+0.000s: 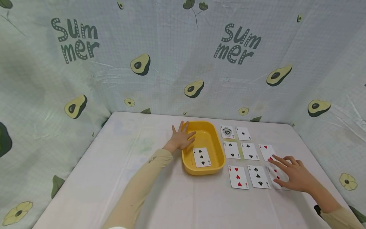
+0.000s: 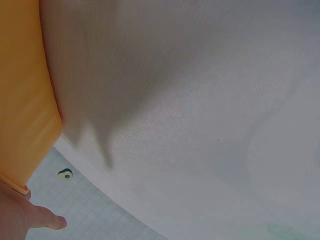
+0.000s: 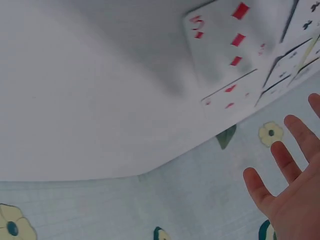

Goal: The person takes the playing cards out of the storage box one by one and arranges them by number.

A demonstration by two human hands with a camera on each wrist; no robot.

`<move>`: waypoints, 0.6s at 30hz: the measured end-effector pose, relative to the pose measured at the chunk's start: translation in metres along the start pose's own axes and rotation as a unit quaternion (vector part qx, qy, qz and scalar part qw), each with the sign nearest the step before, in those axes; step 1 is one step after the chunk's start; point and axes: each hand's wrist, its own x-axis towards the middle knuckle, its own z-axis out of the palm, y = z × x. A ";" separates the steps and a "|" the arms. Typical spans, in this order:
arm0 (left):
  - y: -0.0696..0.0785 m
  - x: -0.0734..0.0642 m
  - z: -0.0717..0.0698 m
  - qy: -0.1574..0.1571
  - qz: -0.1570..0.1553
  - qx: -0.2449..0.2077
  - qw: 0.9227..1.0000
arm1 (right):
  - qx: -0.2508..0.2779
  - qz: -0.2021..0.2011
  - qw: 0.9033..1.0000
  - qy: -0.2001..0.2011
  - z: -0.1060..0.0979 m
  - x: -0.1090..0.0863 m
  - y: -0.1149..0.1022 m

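Note:
A yellow plastic tray point(image 1: 217, 152) stands at the middle of the table, with a three of spades point(image 1: 201, 157) lying face up in it. My left hand point(image 1: 180, 139) rests on the tray's left rim, fingers spread. To the right, my right hand point(image 1: 297, 175) is held over the cards with its fingers apart, and nothing is between them. It partly covers the three of diamonds point(image 3: 235, 40); its fingertips overlap the lower edge of a red two point(image 1: 266, 150). Whether they touch the cards I cannot tell.
Right of the tray, face-up cards lie in rows: ace of spades point(image 1: 227, 132), ace of clubs point(image 1: 243, 133), two of spades point(image 1: 231, 150), two of clubs point(image 1: 249, 151), three of hearts point(image 1: 238, 177) and three of clubs point(image 1: 258, 176). A patterned cloth point(image 1: 166, 38) hangs behind the white table point(image 1: 114, 146).

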 end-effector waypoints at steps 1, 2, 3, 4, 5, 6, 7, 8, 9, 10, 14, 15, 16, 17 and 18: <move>0.000 0.000 0.000 0.001 0.000 -0.001 1.000 | 0.002 -0.003 1.000 -0.001 -0.001 0.005 -0.003; 0.000 0.000 0.000 0.001 0.001 -0.002 1.000 | 0.005 -0.006 1.000 -0.003 -0.003 0.009 -0.006; 0.000 0.000 0.001 0.001 0.001 -0.002 1.000 | 0.009 -0.010 1.000 -0.003 -0.004 0.014 -0.008; 0.000 0.000 0.001 0.001 0.001 -0.003 1.000 | 0.010 -0.012 1.000 -0.004 -0.005 0.019 -0.011; 0.000 0.000 0.001 0.001 0.002 -0.003 1.000 | 0.012 -0.015 1.000 -0.006 -0.005 0.023 -0.013; 0.000 0.000 0.001 0.001 0.002 -0.003 1.000 | 0.015 -0.017 1.000 -0.008 -0.006 0.028 -0.016; 0.000 0.000 0.001 0.001 0.001 -0.002 1.000 | 0.016 -0.020 1.000 -0.009 -0.006 0.033 -0.018; 0.000 0.000 0.001 0.000 0.001 -0.001 1.000 | 0.018 -0.023 1.000 -0.009 -0.006 0.038 -0.020; 0.000 0.000 0.001 0.000 0.000 -0.002 1.000 | 0.021 -0.025 0.999 -0.009 -0.006 0.043 -0.023; 0.000 0.000 0.001 0.000 0.000 -0.002 1.000 | 0.024 -0.029 0.999 -0.009 -0.007 0.048 -0.026; 0.000 0.000 0.000 0.000 -0.001 -0.003 1.000 | 0.040 -0.043 0.998 -0.013 -0.009 0.067 -0.038; 0.000 0.001 0.000 0.000 0.000 -0.004 1.000 | 0.042 -0.046 0.998 -0.016 -0.010 0.072 -0.042; 0.000 0.001 0.001 0.000 0.001 -0.004 1.000 | 0.044 -0.051 0.998 -0.017 -0.010 0.076 -0.045; 0.000 0.000 0.001 0.000 0.001 -0.004 1.000 | 0.045 -0.055 0.997 -0.019 -0.011 0.081 -0.049; -0.001 0.001 0.001 -0.001 0.001 -0.003 1.000 | 0.046 -0.059 0.997 -0.018 -0.011 0.085 -0.053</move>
